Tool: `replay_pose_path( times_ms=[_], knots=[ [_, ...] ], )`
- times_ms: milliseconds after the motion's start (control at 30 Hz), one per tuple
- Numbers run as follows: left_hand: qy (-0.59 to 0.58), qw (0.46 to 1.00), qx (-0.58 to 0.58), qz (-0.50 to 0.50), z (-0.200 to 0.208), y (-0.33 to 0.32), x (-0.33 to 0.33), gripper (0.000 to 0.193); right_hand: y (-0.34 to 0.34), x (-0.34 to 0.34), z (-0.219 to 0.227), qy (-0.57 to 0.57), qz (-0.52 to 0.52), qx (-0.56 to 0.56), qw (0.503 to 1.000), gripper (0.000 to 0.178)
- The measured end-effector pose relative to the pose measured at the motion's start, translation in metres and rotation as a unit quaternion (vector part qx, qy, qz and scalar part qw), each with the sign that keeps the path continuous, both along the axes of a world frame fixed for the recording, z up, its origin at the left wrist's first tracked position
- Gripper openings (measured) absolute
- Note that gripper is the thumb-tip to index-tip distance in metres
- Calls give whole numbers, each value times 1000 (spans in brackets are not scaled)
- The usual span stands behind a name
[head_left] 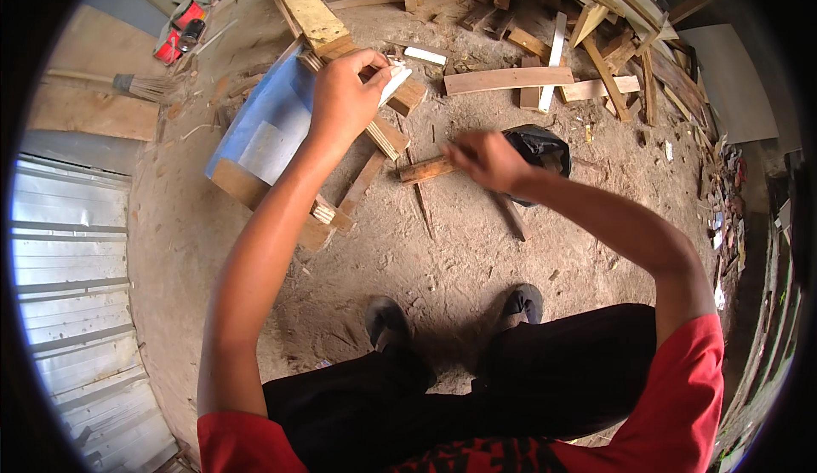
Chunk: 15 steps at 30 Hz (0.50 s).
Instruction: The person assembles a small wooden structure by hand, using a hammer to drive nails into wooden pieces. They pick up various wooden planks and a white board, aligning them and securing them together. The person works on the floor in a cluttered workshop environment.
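My left hand [347, 97] is closed in a pinch at the end of a long wooden beam [311, 9]. Between its fingertips is a small white strip [394, 86], lying against the wood. My right hand [489, 160] is curled, its outline somewhat blurred; whatever it may hold is hidden. Just left of the right hand, a short wooden block [428, 169] appears low down. A black plastic bag [542, 151] shows behind the right hand.
A blue and white sheet [264, 128] hangs over the bench left of my left arm. Scrap boards [508, 80] and piled timber lie at the far right. A broom [145, 86] and red tins [168, 45] are far left. My shoes [389, 320] stand on the dirt floor [442, 260].
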State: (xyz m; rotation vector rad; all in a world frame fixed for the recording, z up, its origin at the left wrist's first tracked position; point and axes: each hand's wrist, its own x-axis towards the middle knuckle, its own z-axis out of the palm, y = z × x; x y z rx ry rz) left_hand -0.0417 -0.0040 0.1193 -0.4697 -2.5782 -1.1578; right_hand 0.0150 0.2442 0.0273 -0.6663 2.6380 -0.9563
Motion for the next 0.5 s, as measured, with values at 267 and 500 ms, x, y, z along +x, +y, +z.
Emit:
replay_pose_path(
  times_ms=[267, 500],
  knots=[
    [75, 995, -20, -57, -6, 0, -5, 18, 110, 95, -147, 66, -38, 278, 957, 57],
    [98, 991, -83, -43, -6, 2, 9, 13, 104, 95, -164, -122, -77, 271, 952, 64]
  ],
)
